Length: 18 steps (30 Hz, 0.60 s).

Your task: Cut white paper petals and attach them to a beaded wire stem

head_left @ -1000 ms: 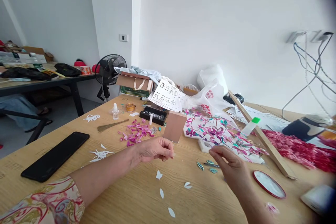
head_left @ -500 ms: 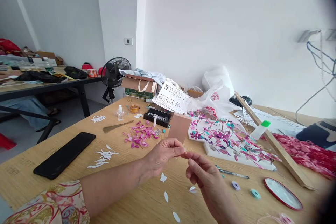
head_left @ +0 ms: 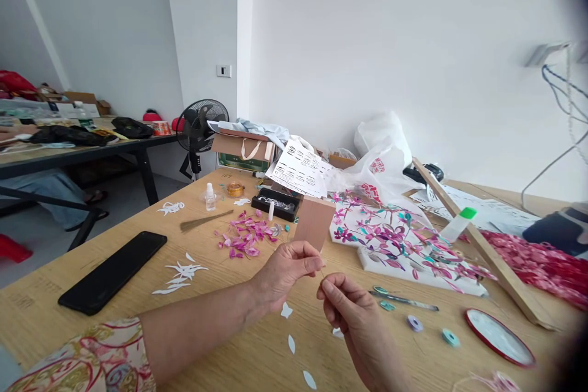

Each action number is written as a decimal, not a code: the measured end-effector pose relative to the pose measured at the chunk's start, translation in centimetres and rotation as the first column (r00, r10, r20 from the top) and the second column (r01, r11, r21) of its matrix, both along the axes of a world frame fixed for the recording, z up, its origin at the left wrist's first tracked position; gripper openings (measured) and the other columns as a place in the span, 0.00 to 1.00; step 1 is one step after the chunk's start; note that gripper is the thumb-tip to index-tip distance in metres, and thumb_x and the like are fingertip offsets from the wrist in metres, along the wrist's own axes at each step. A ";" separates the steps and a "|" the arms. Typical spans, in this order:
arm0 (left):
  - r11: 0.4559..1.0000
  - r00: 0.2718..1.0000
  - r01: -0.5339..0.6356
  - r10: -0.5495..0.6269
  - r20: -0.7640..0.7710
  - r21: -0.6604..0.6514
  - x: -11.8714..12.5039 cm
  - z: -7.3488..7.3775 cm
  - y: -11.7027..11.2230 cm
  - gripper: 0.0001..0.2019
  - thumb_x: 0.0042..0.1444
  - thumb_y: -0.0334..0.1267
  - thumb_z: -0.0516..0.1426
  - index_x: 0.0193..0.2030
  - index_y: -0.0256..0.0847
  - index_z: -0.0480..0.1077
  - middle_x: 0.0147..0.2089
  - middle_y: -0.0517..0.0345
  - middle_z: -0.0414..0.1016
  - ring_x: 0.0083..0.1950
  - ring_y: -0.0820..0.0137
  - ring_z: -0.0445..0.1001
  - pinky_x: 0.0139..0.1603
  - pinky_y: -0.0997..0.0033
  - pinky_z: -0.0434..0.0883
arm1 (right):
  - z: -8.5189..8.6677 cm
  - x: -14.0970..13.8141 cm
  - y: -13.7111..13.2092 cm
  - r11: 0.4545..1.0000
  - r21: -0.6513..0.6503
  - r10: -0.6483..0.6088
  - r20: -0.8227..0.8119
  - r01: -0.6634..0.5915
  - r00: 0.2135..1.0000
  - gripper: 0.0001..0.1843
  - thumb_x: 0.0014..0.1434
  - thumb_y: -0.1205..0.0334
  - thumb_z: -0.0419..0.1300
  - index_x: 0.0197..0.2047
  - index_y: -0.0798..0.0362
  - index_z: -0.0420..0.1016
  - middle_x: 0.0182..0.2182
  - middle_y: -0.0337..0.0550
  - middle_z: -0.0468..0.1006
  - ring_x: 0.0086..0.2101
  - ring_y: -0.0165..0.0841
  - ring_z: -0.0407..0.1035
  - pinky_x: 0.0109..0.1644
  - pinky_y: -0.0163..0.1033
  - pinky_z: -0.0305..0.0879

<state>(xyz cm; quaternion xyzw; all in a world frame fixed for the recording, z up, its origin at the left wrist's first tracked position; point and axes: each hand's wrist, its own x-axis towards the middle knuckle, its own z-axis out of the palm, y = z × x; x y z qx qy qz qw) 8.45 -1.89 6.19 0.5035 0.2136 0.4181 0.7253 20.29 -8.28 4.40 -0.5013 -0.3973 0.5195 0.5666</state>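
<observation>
Bare left hand (head_left: 290, 271), thumb and forefinger pinched together; bare right hand (head_left: 348, 307) just beside that pinch, fingers curled, thumb against forefinger.

I count one left hand (head_left: 289, 272), one right hand (head_left: 350, 309), one thin strand (head_left: 323, 272) (too small to tell its kind), one purple spool (head_left: 411, 321), one teal spool (head_left: 447, 336), one hoop (head_left: 500, 338), one fan (head_left: 201, 125) and two tables (head_left: 220, 343).
</observation>
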 end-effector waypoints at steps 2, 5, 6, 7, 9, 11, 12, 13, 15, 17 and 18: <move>1.000 1.000 -0.019 0.019 0.007 0.001 -0.1 0.1 0.0 0.08 0.43 0.37 0.60 0.23 0.34 0.66 0.23 0.62 0.64 0.26 0.78 0.62 0.32 0.76 0.59 | -0.3 0.2 0.1 0.999 0.037 -0.038 0.058 0.036 0.998 0.15 0.44 0.52 0.61 0.22 0.55 0.67 0.17 0.35 0.67 0.15 0.22 0.54 0.19 0.29 0.47; 1.000 1.000 -0.018 0.018 0.013 -0.003 -0.2 0.2 -0.1 0.09 0.45 0.38 0.58 0.25 0.34 0.66 0.22 0.61 0.65 0.24 0.79 0.62 0.29 0.77 0.59 | -0.7 0.4 0.4 0.989 0.125 -0.106 0.183 0.084 0.977 0.15 0.44 0.51 0.61 0.23 0.55 0.68 0.19 0.36 0.69 0.16 0.23 0.57 0.18 0.30 0.49; 1.000 1.000 -0.010 0.010 0.019 -0.008 -0.2 0.2 -0.1 0.09 0.46 0.39 0.58 0.26 0.34 0.65 0.23 0.60 0.67 0.24 0.78 0.63 0.28 0.77 0.59 | -0.9 0.5 0.4 0.984 0.152 -0.128 0.229 0.094 0.965 0.14 0.45 0.51 0.60 0.24 0.55 0.69 0.19 0.37 0.69 0.16 0.24 0.58 0.19 0.30 0.50; 1.000 1.000 -0.001 0.002 0.029 -0.015 -0.2 0.3 -0.1 0.10 0.46 0.41 0.57 0.26 0.35 0.64 0.25 0.59 0.69 0.24 0.78 0.64 0.27 0.77 0.59 | -1.0 0.5 0.5 0.979 0.174 -0.148 0.271 0.103 0.951 0.14 0.45 0.51 0.60 0.24 0.55 0.69 0.20 0.37 0.69 0.17 0.24 0.58 0.19 0.30 0.51; 1.000 0.998 0.011 -0.010 0.055 -0.023 -0.2 0.3 -0.2 0.12 0.47 0.42 0.57 0.27 0.35 0.62 0.29 0.57 0.70 0.24 0.77 0.67 0.26 0.77 0.59 | -1.1 0.6 0.5 0.974 0.198 -0.174 0.331 0.112 0.928 0.13 0.47 0.51 0.58 0.24 0.54 0.69 0.20 0.37 0.69 0.17 0.25 0.59 0.19 0.31 0.52; 1.000 0.997 0.014 -0.013 0.079 -0.021 -0.2 0.3 -0.2 0.12 0.48 0.43 0.56 0.27 0.36 0.60 0.30 0.56 0.71 0.26 0.76 0.68 0.28 0.76 0.60 | -1.2 0.7 0.4 0.971 0.207 -0.186 0.345 0.118 0.920 0.13 0.47 0.52 0.58 0.24 0.54 0.69 0.19 0.37 0.68 0.17 0.26 0.59 0.19 0.31 0.52; 1.000 0.996 0.017 -0.016 0.087 -0.019 -0.2 0.2 -0.2 0.12 0.48 0.43 0.56 0.27 0.36 0.60 0.29 0.57 0.70 0.26 0.76 0.69 0.28 0.76 0.61 | -1.2 0.7 0.4 0.971 0.210 -0.183 0.336 0.117 0.924 0.13 0.47 0.52 0.58 0.24 0.54 0.69 0.19 0.37 0.68 0.17 0.25 0.58 0.19 0.31 0.52; 1.000 0.996 0.018 -0.017 0.093 -0.019 -0.1 0.2 -0.2 0.12 0.48 0.43 0.56 0.27 0.36 0.59 0.29 0.57 0.70 0.26 0.76 0.69 0.29 0.76 0.61 | -1.1 0.8 0.3 0.972 0.208 -0.173 0.318 0.109 0.932 0.12 0.47 0.53 0.58 0.24 0.54 0.69 0.19 0.36 0.68 0.17 0.25 0.58 0.20 0.31 0.52; 1.000 0.995 0.019 -0.018 0.095 -0.015 -0.1 0.2 -0.3 0.12 0.48 0.43 0.56 0.27 0.36 0.59 0.28 0.58 0.70 0.26 0.76 0.68 0.30 0.76 0.61 | -0.8 0.9 0.2 0.974 0.203 -0.147 0.258 0.095 0.955 0.12 0.47 0.54 0.59 0.22 0.54 0.68 0.18 0.36 0.67 0.18 0.25 0.57 0.21 0.31 0.52; 1.000 0.996 0.011 -0.011 0.093 0.003 -0.1 0.2 -0.5 0.13 0.48 0.44 0.56 0.26 0.36 0.59 0.28 0.58 0.70 0.26 0.77 0.68 0.29 0.76 0.61 | -0.5 0.8 0.1 0.980 0.178 -0.118 0.178 0.086 0.977 0.13 0.47 0.54 0.59 0.21 0.54 0.67 0.17 0.36 0.66 0.18 0.24 0.56 0.21 0.30 0.52; 1.000 0.996 0.005 -0.006 0.094 0.016 0.0 0.2 -0.6 0.13 0.48 0.44 0.56 0.26 0.36 0.59 0.28 0.58 0.70 0.26 0.77 0.68 0.29 0.76 0.61 | -0.3 0.8 0.1 0.984 0.158 -0.105 0.133 0.084 0.985 0.13 0.47 0.54 0.60 0.21 0.55 0.67 0.17 0.36 0.65 0.18 0.24 0.55 0.20 0.30 0.51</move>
